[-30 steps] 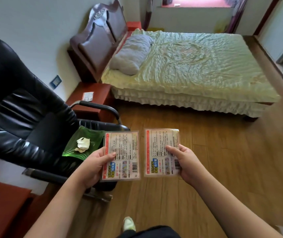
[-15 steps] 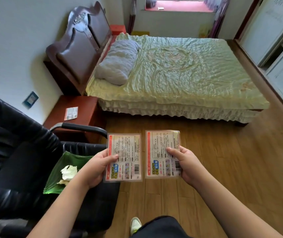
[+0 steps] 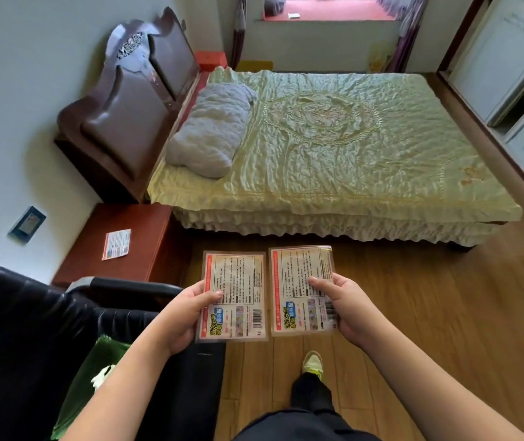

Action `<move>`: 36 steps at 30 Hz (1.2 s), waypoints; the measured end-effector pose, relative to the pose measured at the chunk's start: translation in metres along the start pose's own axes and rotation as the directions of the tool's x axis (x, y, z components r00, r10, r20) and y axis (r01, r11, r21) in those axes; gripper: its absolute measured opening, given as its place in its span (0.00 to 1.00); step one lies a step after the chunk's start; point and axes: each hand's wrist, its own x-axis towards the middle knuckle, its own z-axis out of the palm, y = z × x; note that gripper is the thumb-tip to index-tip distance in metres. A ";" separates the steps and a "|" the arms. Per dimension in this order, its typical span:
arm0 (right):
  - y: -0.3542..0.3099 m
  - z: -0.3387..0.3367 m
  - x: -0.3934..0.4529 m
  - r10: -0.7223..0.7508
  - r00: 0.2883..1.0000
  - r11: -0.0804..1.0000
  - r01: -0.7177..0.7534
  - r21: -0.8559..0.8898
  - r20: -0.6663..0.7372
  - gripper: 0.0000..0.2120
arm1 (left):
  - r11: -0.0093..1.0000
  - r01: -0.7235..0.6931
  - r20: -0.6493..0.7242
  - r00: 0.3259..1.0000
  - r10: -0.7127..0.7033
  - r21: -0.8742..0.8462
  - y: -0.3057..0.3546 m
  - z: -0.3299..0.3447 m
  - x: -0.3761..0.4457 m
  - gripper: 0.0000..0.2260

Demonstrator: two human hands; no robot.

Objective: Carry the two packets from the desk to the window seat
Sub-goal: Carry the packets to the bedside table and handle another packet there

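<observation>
I hold two flat printed packets side by side above the wooden floor, text side up. My left hand (image 3: 181, 316) grips the left packet (image 3: 236, 288) by its left edge, thumb on top. My right hand (image 3: 348, 308) grips the right packet (image 3: 295, 281) by its right edge. The red-topped window seat (image 3: 330, 12) lies at the far end of the room beyond the bed, with a small white item on it.
A bed (image 3: 333, 148) with a pale green cover and a grey pillow (image 3: 213, 128) fills the middle. A red nightstand (image 3: 146, 237) carries another packet. A black office chair (image 3: 31, 338) stands at my left. Wooden floor (image 3: 445, 297) runs along the bed's right toward white wardrobe doors (image 3: 515, 74).
The view has advanced toward the bed and turned right; the chair has slid off to the lower left and the window seat shows more. Both hands keep the same hold on the packets.
</observation>
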 end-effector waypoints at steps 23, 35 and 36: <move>-0.141 0.006 0.266 0.197 0.951 0.978 -0.176 -0.108 0.239 0.10 | 0.985 -0.115 -0.305 0.950 0.071 -0.132 0.124 0.003 0.166 0.12; -0.178 0.167 0.394 0.291 0.887 0.932 -0.179 -0.315 0.359 0.08 | 0.942 -0.199 -0.432 0.899 0.066 -0.270 0.178 -0.133 0.199 0.13; -0.180 0.181 0.402 0.297 0.882 0.929 -0.177 -0.326 0.366 0.08 | 0.940 -0.202 -0.444 0.894 0.062 -0.275 0.183 -0.142 0.201 0.13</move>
